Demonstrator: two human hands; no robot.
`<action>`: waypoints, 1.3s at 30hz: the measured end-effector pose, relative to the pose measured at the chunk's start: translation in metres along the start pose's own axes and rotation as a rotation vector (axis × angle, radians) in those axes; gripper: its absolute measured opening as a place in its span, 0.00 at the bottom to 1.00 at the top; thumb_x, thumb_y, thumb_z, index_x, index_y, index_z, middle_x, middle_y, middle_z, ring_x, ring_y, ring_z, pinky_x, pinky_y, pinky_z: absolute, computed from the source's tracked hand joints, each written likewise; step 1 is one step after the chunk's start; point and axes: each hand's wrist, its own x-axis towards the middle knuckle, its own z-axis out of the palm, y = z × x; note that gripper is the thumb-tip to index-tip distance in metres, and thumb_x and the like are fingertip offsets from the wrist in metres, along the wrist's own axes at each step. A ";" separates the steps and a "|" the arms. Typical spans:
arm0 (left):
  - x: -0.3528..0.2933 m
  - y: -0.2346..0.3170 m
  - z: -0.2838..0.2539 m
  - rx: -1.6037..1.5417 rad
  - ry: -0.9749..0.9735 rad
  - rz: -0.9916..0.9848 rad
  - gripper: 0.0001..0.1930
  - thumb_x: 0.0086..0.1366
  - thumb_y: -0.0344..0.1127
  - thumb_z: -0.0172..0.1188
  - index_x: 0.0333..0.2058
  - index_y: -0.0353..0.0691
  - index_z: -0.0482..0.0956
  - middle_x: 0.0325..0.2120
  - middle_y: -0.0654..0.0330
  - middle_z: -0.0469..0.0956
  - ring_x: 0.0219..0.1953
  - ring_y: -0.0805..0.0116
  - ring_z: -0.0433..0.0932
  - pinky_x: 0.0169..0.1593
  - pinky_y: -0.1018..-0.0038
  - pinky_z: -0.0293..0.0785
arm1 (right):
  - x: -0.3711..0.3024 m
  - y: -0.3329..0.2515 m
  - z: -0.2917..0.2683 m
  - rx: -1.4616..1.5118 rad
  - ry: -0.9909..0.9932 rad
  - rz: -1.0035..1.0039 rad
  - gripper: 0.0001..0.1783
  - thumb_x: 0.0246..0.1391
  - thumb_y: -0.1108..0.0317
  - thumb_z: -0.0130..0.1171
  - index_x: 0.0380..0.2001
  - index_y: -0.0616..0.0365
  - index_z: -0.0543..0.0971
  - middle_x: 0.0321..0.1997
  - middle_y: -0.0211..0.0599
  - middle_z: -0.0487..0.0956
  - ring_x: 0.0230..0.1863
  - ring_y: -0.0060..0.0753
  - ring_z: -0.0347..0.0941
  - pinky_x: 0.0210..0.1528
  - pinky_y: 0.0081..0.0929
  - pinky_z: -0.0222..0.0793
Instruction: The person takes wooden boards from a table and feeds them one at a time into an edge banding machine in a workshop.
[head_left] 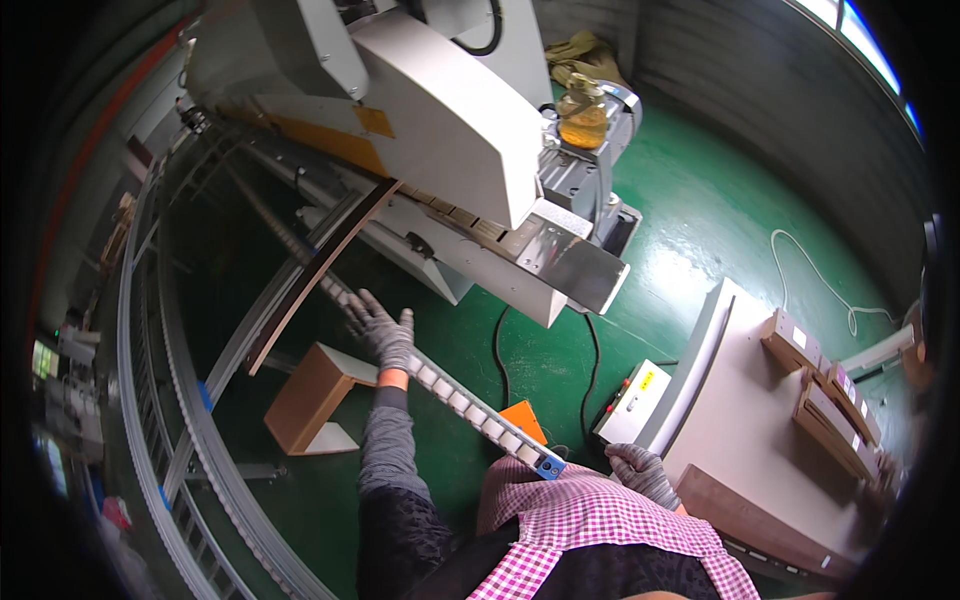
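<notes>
Beside the broad, beige-topped table (740, 385), the grey-gloved right hand (642, 472) curls; whether it holds anything is hidden. Over the long metal rail of white rollers (470, 408), the grey-gloved left hand (382, 332) stretches forward, fingers spread wide, near the long, narrow brown strip (318, 266) crossing the rail.

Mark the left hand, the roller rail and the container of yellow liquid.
Left hand (383, 335): head view, back of the glove.
Roller rail (468, 407): head view, rollers along its near stretch.
Container of yellow liquid (583, 128): head view, lower body.
</notes>
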 end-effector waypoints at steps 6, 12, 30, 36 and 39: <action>0.075 0.000 0.009 0.105 0.095 0.006 0.50 0.48 0.65 0.65 0.65 0.42 0.60 0.65 0.48 0.58 0.67 0.50 0.57 0.66 0.52 0.56 | -0.004 -0.009 -0.012 -0.066 0.038 0.061 0.15 0.62 0.66 0.55 0.49 0.61 0.78 0.43 0.43 0.82 0.46 0.33 0.77 0.51 0.28 0.72; 0.104 -0.048 0.072 0.091 0.027 0.057 0.36 0.52 0.62 0.64 0.53 0.43 0.73 0.48 0.45 0.72 0.50 0.45 0.72 0.53 0.52 0.69 | -0.010 0.023 -0.022 -0.154 0.031 0.088 0.17 0.62 0.62 0.54 0.51 0.55 0.77 0.44 0.43 0.81 0.48 0.41 0.77 0.51 0.35 0.71; -0.220 0.162 -0.159 -0.227 -0.387 1.057 0.42 0.46 0.53 0.72 0.60 0.48 0.67 0.43 0.44 0.74 0.45 0.45 0.74 0.49 0.57 0.71 | -0.033 0.033 -0.097 -0.708 0.413 -0.733 0.43 0.37 0.60 0.72 0.60 0.55 0.68 0.63 0.46 0.67 0.65 0.50 0.62 0.66 0.45 0.58; -0.353 0.299 -0.195 -0.362 -0.445 1.459 0.39 0.39 0.45 0.75 0.52 0.42 0.72 0.36 0.49 0.72 0.41 0.49 0.74 0.46 0.58 0.71 | -0.032 0.106 -0.173 -0.959 0.514 -0.504 0.46 0.30 0.54 0.75 0.58 0.48 0.70 0.59 0.41 0.71 0.65 0.49 0.61 0.68 0.46 0.52; -0.400 0.341 -0.193 -0.376 -0.463 1.557 0.39 0.42 0.47 0.75 0.54 0.42 0.71 0.41 0.48 0.74 0.44 0.49 0.75 0.47 0.58 0.72 | -0.046 0.144 -0.234 -0.842 0.380 -0.327 0.30 0.27 0.55 0.77 0.39 0.48 0.79 0.40 0.35 0.80 0.48 0.45 0.74 0.55 0.44 0.62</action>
